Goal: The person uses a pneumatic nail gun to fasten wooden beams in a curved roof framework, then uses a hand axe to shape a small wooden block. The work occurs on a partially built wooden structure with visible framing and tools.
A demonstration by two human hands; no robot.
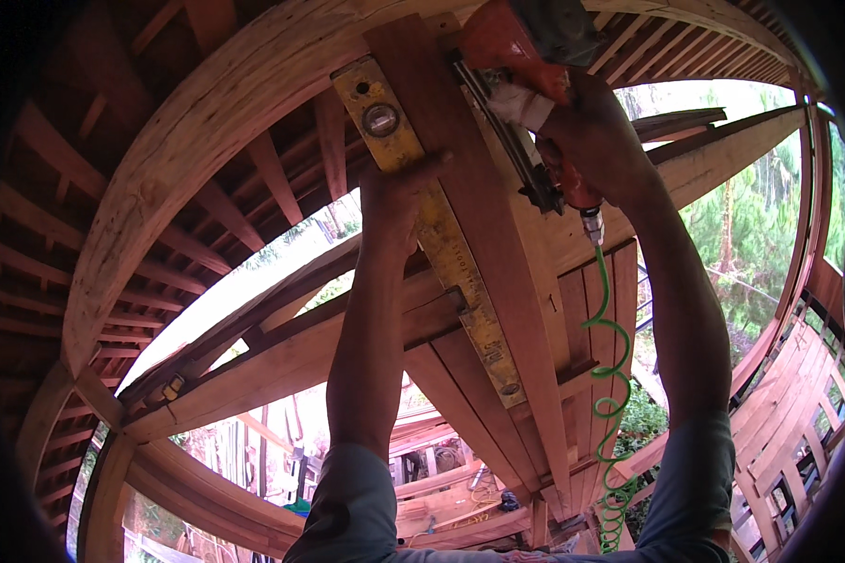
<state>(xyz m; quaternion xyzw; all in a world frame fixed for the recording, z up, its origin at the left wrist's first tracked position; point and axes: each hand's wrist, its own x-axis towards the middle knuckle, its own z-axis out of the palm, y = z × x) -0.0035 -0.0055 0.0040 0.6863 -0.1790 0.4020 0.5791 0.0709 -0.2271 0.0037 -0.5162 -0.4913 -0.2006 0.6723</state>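
My left hand [396, 197] is closed round a yellow spirit level [449, 246], pressing it along the left side of a long reddish wooden post [479, 202]. The level's round vial shows near its upper end. In my right hand [596, 141] is a pneumatic nail gun [512, 42] with an orange body and a slanted magazine. Its nose is up by the top of the post, where the point of contact cannot be made out. A green coiled air hose [611, 366] hangs from the tool's handle, beside my right forearm.
A heavy wooden beam [160, 178] curves overhead, with several rafters [230, 218] behind it. A horizontal beam [282, 375] crosses behind the post. Vertical boards [479, 399] stand below. At the lower right is a slatted wooden structure [789, 394]; timber and cords lie on the floor below.
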